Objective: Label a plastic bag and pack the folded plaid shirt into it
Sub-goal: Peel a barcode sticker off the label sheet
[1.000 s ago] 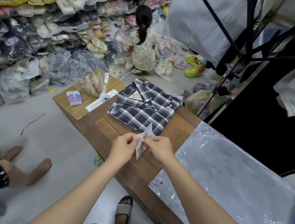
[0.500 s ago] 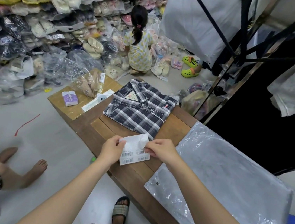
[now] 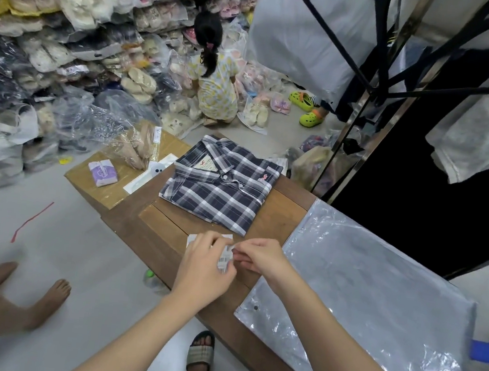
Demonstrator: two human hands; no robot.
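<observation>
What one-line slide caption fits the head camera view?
Both hands, left hand and right hand, pinch a barcode label above the wooden table, between folded plaid shirt and clear plastic bag.

This looks like a stockroom or small wholesale shop for footwear and clothing. Along the far wall, bagged sandals and slippers are stacked high in clear and yellow plastic, spilling onto the grey floor. A low wooden table serves as a packing bench, with a folded plaid shirt on it and a large clear plastic bag beside it. A cardboard box abuts the table (a bagged pair of beige shoes lies on top). To the right, a metal garment rack carries hanging pale garments
</observation>
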